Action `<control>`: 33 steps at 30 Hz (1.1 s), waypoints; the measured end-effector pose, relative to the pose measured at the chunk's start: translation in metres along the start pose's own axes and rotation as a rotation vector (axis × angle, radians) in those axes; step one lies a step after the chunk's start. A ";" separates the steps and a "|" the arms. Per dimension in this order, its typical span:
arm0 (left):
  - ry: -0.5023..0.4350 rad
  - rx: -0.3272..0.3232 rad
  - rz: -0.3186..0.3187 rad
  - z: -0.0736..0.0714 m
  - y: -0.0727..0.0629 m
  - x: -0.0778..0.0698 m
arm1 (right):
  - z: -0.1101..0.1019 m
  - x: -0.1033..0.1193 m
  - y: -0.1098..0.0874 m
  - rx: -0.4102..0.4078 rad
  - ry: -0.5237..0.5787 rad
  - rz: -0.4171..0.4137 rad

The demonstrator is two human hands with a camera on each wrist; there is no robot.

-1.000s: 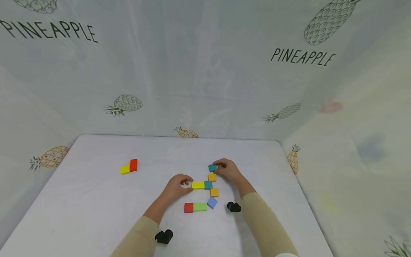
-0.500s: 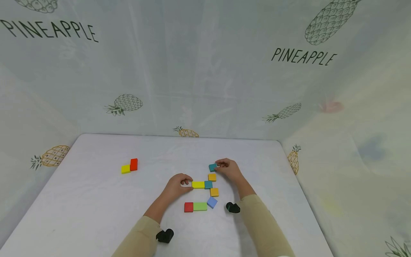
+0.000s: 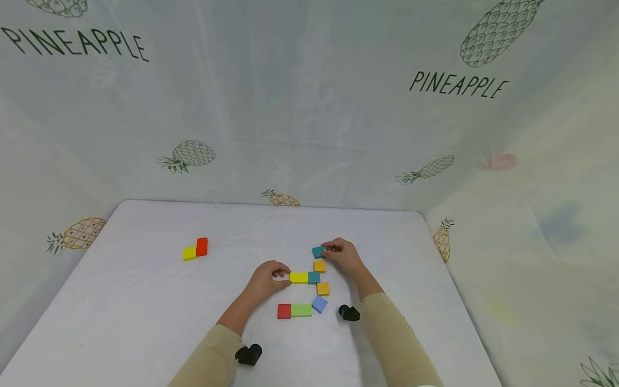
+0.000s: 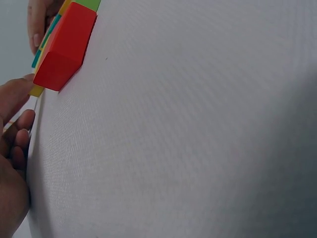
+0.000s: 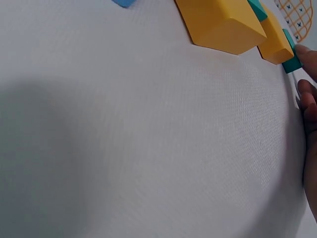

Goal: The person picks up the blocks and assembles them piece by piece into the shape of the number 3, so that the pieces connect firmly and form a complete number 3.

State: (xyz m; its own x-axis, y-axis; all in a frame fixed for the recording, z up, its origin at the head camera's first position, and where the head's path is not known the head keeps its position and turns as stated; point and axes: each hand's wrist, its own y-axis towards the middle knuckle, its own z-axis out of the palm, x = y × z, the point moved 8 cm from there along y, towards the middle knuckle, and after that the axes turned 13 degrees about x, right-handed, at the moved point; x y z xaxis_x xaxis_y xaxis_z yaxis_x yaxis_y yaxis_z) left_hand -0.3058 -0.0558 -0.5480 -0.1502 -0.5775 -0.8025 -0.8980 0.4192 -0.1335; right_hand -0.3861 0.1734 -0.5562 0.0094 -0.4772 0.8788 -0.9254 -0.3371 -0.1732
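My left hand [image 3: 265, 280] holds the left end of a yellow block [image 3: 299, 278] between thumb and forefinger. That block's right end meets a teal block [image 3: 314, 278]. Farther back, my right hand [image 3: 342, 255] pinches a second teal block [image 3: 317, 252] by its right side. An orange block [image 3: 319, 266] lies between the two teal blocks, and another orange block [image 3: 323, 289] sits just nearer. In the left wrist view, the left thumb [image 4: 17, 96] touches the yellow block's edge. The right wrist view shows a fingertip of the right hand [image 5: 308, 59] against the far teal block [image 5: 292, 52].
Nearer me, a red block [image 3: 284, 311] and a green block [image 3: 302, 310] join end to end, beside a turned blue block [image 3: 319, 304]. A yellow block [image 3: 189, 253] and a red block [image 3: 202, 246] touch at the far left of the white table [image 3: 121, 301].
My right hand has shifted the far teal block slightly to the left. The left hand stays at the yellow block.
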 end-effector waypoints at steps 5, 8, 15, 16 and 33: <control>-0.009 0.004 -0.004 0.000 0.000 0.001 | 0.002 0.004 0.002 0.017 -0.017 -0.021; -0.012 0.005 -0.007 0.000 0.000 0.001 | 0.003 0.003 0.002 0.019 -0.023 -0.016; -0.017 0.007 -0.033 0.001 0.002 0.004 | 0.004 0.002 0.001 0.012 -0.008 -0.003; -0.019 0.005 -0.034 0.001 0.002 0.004 | 0.004 0.002 0.001 0.012 -0.010 -0.003; -0.004 0.007 -0.028 0.002 0.002 0.005 | 0.008 0.004 0.004 0.042 -0.052 0.003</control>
State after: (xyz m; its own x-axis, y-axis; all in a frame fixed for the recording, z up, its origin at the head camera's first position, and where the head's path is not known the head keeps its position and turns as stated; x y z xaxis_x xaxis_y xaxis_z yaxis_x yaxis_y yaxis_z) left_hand -0.3077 -0.0564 -0.5532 -0.1233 -0.5864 -0.8006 -0.8990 0.4076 -0.1600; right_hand -0.3865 0.1640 -0.5570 0.0280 -0.5195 0.8540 -0.9085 -0.3695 -0.1950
